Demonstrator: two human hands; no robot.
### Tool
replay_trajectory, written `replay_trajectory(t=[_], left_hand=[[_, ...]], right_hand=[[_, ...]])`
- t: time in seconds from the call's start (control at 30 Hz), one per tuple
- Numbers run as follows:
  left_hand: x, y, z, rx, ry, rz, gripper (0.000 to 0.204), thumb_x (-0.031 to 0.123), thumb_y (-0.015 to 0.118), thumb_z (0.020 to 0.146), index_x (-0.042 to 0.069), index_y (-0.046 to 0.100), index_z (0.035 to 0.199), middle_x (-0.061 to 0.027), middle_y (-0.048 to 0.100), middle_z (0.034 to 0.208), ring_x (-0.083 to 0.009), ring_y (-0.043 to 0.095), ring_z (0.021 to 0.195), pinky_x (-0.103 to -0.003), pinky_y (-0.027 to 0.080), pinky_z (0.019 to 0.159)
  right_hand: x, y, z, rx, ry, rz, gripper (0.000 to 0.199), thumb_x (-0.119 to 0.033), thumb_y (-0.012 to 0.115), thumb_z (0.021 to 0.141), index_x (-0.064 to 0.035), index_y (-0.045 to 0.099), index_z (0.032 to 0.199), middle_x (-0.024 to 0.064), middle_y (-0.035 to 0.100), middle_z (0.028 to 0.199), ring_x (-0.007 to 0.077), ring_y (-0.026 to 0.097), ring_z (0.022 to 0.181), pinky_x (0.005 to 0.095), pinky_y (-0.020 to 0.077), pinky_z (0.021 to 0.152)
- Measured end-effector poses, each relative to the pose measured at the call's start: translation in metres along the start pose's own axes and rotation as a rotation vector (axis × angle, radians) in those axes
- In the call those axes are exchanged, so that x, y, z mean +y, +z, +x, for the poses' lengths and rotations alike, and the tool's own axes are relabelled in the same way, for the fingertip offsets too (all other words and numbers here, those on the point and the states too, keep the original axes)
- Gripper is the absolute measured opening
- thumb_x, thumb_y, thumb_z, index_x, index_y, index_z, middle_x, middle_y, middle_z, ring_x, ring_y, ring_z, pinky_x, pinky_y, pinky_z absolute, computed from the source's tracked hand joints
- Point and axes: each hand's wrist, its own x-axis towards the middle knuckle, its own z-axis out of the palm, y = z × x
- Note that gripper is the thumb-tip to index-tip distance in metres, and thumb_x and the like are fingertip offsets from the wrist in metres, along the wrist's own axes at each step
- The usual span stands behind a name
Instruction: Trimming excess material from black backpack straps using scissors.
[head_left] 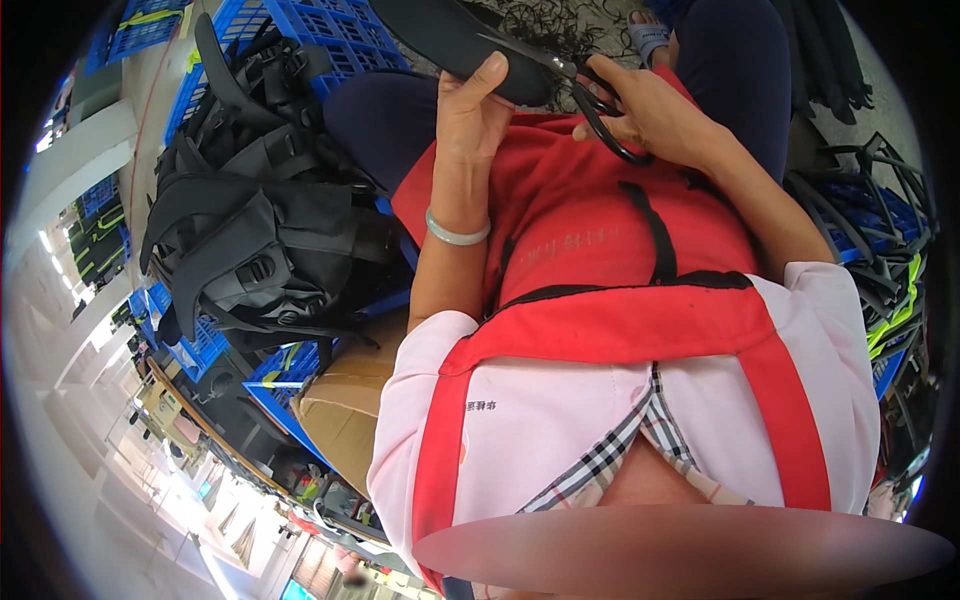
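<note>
My left hand (474,108) grips the rounded end of a black padded strap (440,32), with the thumb lying on its upper face. The strap runs up and left out of the picture. My right hand (655,112) is closed around the black loop handles of a pair of scissors (564,67). Their metal blades point left and lie over or along the strap's edge; whether they touch it, I cannot tell. Both hands are above my lap, in front of the red apron (590,225).
At my left, a heap of black straps and buckles (265,230) fills a blue plastic crate (345,40), with a cardboard box (345,400) nearby. More black straps (865,215) lie in a crate at my right. Dark thread scraps (560,25) litter the floor ahead.
</note>
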Motion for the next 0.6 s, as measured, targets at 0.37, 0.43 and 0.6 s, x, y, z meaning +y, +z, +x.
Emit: replay_trajectory(t=[0.37, 0.43, 0.6], left_hand=[[-0.005, -0.004, 0.002, -0.006, 0.075, 0.105, 0.028, 0.005, 0.065, 0.083, 0.004, 0.058, 0.110, -0.0089, 0.063, 0.104, -0.0218, 0.062, 0.096, -0.038, 0.049, 0.090], [-0.001, -0.001, 0.001, -0.026, 0.039, 0.046, 0.028, 0.008, 0.065, 0.084, 0.003, 0.057, 0.110, -0.0103, 0.063, 0.103, -0.0221, 0.061, 0.095, -0.038, 0.049, 0.089], [0.019, -0.015, 0.012, 0.027, -0.010, -0.081, 0.029, 0.011, 0.065, 0.084, 0.002, 0.057, 0.110, -0.0112, 0.062, 0.104, -0.0220, 0.060, 0.096, -0.038, 0.049, 0.087]], right_hand=[[0.007, 0.009, 0.002, 0.150, -0.037, 0.039, 0.037, -0.027, 0.070, 0.081, -0.0024, 0.046, 0.096, 0.0109, 0.048, 0.058, 0.0160, 0.045, 0.048, 0.0327, 0.0348, 0.046], [0.012, 0.007, 0.002, 0.163, -0.033, 0.030, 0.037, -0.026, 0.070, 0.081, -0.0026, 0.046, 0.097, 0.0125, 0.050, 0.060, 0.0201, 0.048, 0.050, 0.0341, 0.0362, 0.048], [0.023, 0.015, 0.008, 0.248, -0.148, -0.036, 0.038, -0.027, 0.070, 0.081, -0.0030, 0.047, 0.100, 0.0178, 0.055, 0.065, 0.0349, 0.054, 0.058, 0.0384, 0.0399, 0.054]])
